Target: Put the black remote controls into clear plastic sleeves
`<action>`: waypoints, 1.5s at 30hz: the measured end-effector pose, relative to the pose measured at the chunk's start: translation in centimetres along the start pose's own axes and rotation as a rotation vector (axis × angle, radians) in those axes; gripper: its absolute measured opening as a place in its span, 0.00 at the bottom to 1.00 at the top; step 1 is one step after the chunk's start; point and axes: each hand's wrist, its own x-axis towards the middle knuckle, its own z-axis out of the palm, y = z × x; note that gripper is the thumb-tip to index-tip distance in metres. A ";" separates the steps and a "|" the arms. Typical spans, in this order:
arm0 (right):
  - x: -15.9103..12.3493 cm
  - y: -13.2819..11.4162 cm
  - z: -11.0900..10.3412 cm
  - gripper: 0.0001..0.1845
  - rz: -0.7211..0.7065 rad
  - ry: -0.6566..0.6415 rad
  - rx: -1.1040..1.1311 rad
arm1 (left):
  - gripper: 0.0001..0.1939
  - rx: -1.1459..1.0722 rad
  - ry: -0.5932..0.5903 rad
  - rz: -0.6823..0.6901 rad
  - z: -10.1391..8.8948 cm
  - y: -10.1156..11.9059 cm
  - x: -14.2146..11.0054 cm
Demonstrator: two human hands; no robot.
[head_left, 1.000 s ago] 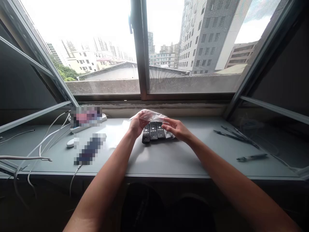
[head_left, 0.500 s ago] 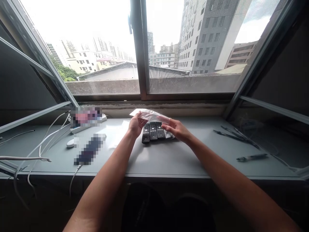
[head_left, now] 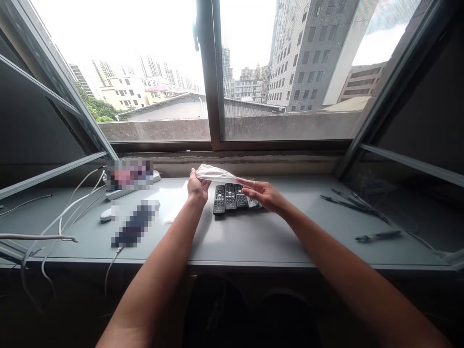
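A thin, translucent white plastic bag (head_left: 216, 173) is stretched between my two hands above the desk. My left hand (head_left: 197, 187) grips its left end, thumb uppermost. At the other end, fingers of my right hand (head_left: 267, 195) reach into the bag and show through the plastic; the lower fingers stay outside, beneath it. Just below lie several black remote controls (head_left: 230, 198) side by side, their upper ends close under the bag. At the right of the row, a clear-wrapped item (head_left: 253, 202) is partly hidden by my right hand.
White sheets (head_left: 174, 212) lie left of my left forearm. Further left are a blurred-out dark device (head_left: 134, 224), a white mouse-like object (head_left: 106, 214), a power strip (head_left: 156, 177) and loose cables (head_left: 60, 217). Pens (head_left: 348, 203) and a marker-like item (head_left: 379, 236) lie right.
My left hand has moved slightly left, drawing the bag longer and narrower. My right fingers show further inside the plastic, while that hand stays nearly in place.
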 end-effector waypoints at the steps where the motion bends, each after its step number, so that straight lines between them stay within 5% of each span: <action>1: 0.0 -0.1 0.0 0.33 0.004 -0.003 -0.009 | 0.18 -0.003 0.020 0.001 -0.1 0.0 0.2; 9: 0.0 -0.3 0.0 0.30 0.004 -0.019 -0.049 | 0.13 0.020 0.074 0.067 -0.4 -0.1 0.8; 20: -0.1 -0.8 -0.1 0.27 0.022 0.037 0.043 | 0.18 0.006 0.154 0.118 -0.7 0.5 0.8; 26: 0.3 0.3 -0.1 0.26 0.043 0.096 0.314 | 0.35 0.055 -0.204 0.025 -0.5 0.2 -0.7; 30: 0.5 0.6 0.1 0.27 0.093 0.083 0.538 | 0.30 0.213 -0.536 -0.111 0.4 -0.7 -2.4; 35: 0.4 0.5 0.4 0.29 0.148 -0.045 0.657 | 0.26 0.363 -0.690 -0.145 0.5 -1.7 -3.0; 38: 0.4 0.5 0.6 0.29 0.160 -0.067 0.656 | 0.21 0.346 -0.651 -0.132 0.4 -1.8 -2.7; 41: 0.4 0.3 0.6 0.27 0.131 -0.009 0.599 | 0.17 0.247 -0.490 -0.135 0.6 -1.6 -2.4; 45: 0.3 0.5 0.3 0.25 0.004 0.149 0.185 | 0.16 0.093 -0.289 -0.115 0.6 -1.1 -1.9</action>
